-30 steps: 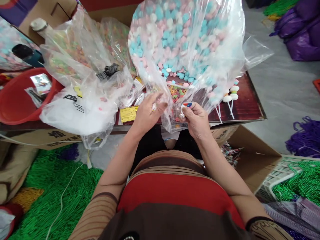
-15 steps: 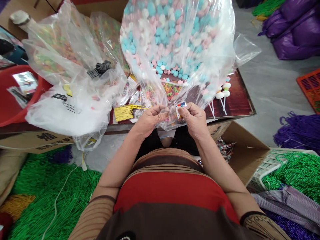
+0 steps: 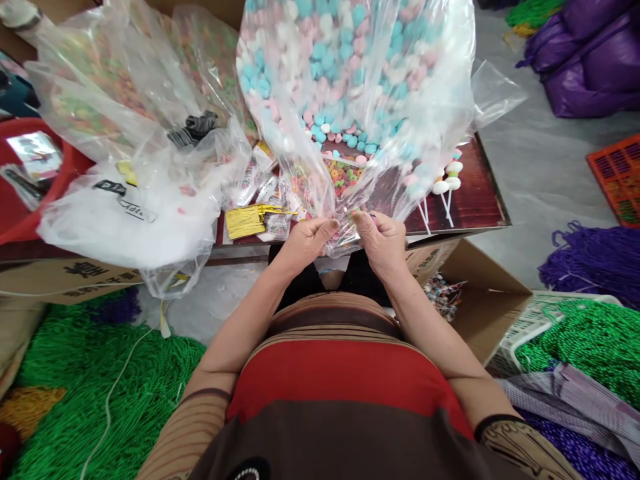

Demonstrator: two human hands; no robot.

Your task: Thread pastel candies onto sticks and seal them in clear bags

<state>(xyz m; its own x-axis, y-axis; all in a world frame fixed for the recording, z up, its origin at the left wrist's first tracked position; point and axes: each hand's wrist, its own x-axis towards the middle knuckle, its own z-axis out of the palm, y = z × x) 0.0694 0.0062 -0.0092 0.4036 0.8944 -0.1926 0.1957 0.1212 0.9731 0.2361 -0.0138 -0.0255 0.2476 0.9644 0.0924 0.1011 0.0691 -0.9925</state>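
A large clear plastic bag (image 3: 345, 73) of pink, blue and white candies lies over the dark red table (image 3: 480, 193). At its near edge, my left hand (image 3: 313, 239) and my right hand (image 3: 383, 241) face each other, fingers closed with thumbs on top. Clear plastic is between them at the table edge; exactly what each pinches is too small to tell. Small colourful ring candies (image 3: 345, 177) show just beyond the fingers. Gold twist ties (image 3: 245, 221) lie left of my left hand. Candy skewers on white sticks (image 3: 447, 183) rest to the right of my right hand.
Bags of ring candies (image 3: 95, 87) and a white plastic bag (image 3: 125, 220) cover the table's left side, beside a red basin (image 3: 75, 167). Below right stand an open cardboard box (image 3: 500, 287) and a white crate (image 3: 505, 340). Green cords (image 3: 125, 387) lie at the lower left.
The small white, red and blue printed piece at my right fingers no longer shows. My right thumb has shifted slightly left. The whole view has moved a little.
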